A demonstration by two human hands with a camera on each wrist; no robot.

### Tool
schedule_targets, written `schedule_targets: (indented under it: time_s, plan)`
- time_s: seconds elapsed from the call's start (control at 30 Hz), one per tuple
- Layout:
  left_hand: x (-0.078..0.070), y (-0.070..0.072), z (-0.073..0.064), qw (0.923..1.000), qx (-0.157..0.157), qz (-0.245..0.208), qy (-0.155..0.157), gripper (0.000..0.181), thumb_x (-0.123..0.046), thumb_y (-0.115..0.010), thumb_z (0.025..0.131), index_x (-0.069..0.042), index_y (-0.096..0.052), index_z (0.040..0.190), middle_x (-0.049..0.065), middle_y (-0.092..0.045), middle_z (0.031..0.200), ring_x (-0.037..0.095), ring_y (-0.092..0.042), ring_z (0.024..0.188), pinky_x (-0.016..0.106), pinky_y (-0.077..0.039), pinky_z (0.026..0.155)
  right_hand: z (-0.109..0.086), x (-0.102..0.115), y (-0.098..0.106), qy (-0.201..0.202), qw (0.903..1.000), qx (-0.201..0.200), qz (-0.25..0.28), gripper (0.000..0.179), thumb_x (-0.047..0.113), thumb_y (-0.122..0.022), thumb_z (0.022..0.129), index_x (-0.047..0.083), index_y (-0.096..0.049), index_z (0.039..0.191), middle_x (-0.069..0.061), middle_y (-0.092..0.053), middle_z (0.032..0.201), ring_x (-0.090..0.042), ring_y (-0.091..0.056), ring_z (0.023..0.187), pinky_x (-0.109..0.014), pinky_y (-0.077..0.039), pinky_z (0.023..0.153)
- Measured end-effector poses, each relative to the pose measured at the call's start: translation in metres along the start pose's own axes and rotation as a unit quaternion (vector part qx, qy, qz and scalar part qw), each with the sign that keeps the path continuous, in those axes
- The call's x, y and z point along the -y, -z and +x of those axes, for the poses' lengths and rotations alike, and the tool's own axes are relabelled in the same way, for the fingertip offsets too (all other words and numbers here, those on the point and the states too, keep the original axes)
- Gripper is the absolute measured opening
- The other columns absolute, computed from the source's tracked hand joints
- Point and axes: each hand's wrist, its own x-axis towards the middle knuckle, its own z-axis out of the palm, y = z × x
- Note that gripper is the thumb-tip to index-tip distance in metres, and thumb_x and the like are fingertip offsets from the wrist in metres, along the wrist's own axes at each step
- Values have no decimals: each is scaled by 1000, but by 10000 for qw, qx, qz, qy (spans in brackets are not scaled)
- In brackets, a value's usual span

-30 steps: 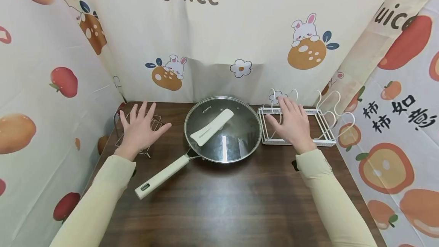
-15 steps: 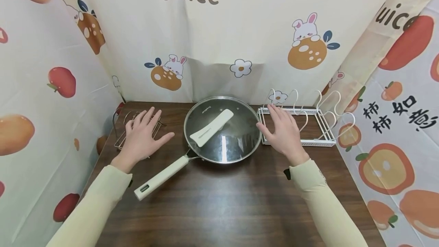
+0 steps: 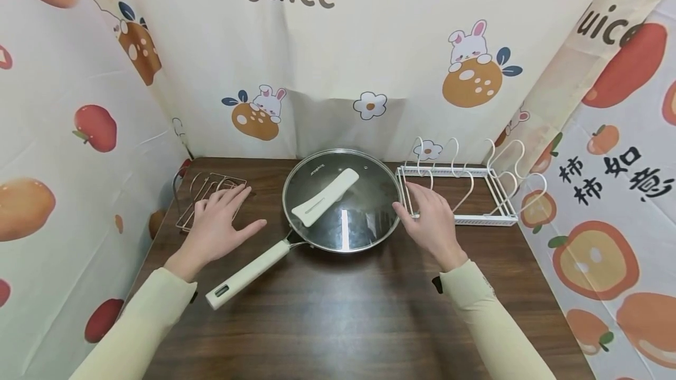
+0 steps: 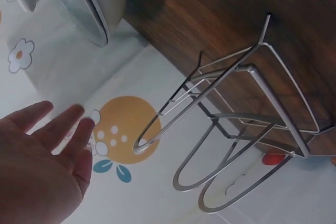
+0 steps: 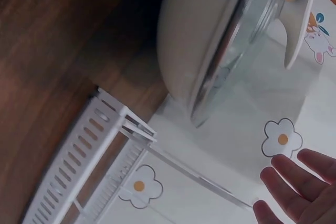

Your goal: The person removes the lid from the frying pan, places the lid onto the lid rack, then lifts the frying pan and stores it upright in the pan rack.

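Observation:
In the head view a frying pan (image 3: 248, 271) with a cream handle sits mid-table under a glass lid (image 3: 364, 216). A long cream lid knob (image 3: 324, 197) crosses the lid's top. My left hand (image 3: 216, 224) hovers with spread fingers, overlapping a metal wire rack (image 4: 257, 98) at the left. Between pan and white rack, my right hand (image 3: 430, 221) is held with its fingers extended and its thumb near the lid's right rim. Both hands hold nothing. The white rack (image 3: 486, 220) has several curved wire dividers and stands right of the pan.
The brown wooden table (image 3: 338, 321) carries all of these. A printed curtain (image 3: 338, 57) hangs directly behind the pan, and printed cloths (image 3: 607, 204) close in the sides. The pan handle points toward the front left.
My right hand has moved left and nearer the front, from over the white rack to beside the pan. My left hand has lowered slightly toward the front. Pan and racks stay put.

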Motion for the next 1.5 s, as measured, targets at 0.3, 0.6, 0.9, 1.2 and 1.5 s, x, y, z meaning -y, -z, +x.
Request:
schedule_targets:
  time_s: [0.3, 0.6, 0.9, 1.2, 1.5]
  plan:
    - [1, -9, -16, 9995, 102, 30, -291, 79, -56, -69, 93, -6, -49, 152, 19, -55, 152, 41, -47, 138, 57, -33, 102, -18, -1, -9, -368, 9993, 68, 40, 52, 37, -71, 94, 4, -65, 133, -17, -70, 132, -38, -64, 124, -58, -49, 103]
    - [9, -14, -34, 9941, 832, -679, -154, 78, -59, -68, 94, -6, -53, 150, 18, -59, 148, 42, -58, 134, 62, -44, 108, -37, -3, -15, -523, 9984, 184, 111, 49, 34, -74, 93, 5, -67, 133, -17, -70, 132, -39, -65, 122, -59, -51, 101]
    - [19, -16, -43, 9694, 1621, -1836, 165, 73, -52, -75, 91, -12, -55, 148, 12, -74, 127, 15, -73, 100, 37, -57, 85, -53, -2, -21, -637, 9975, 161, 260, 49, 31, -78, 90, 3, -68, 129, -19, -70, 130, -39, -66, 121, -59, -53, 97]
    - [33, -18, -47, 9190, 2716, -2853, 151, 65, -35, -74, 96, -4, -53, 149, 21, -70, 131, 21, -74, 105, 22, -56, 79, -63, -1, -25, -975, 9936, 371, 434, 48, 34, -77, 92, 6, -68, 130, -16, -68, 134, -36, -64, 125, -61, -54, 96]
    - [33, -29, -49, 9054, 2722, -3238, 368, 60, -30, -79, 92, 0, -61, 141, 19, -75, 117, 13, -70, 82, 26, -57, 65, -70, -1, -29, -752, 9961, 108, 455, 43, 26, -78, 90, 6, -70, 127, -14, -71, 130, -34, -66, 122, -58, -56, 93]
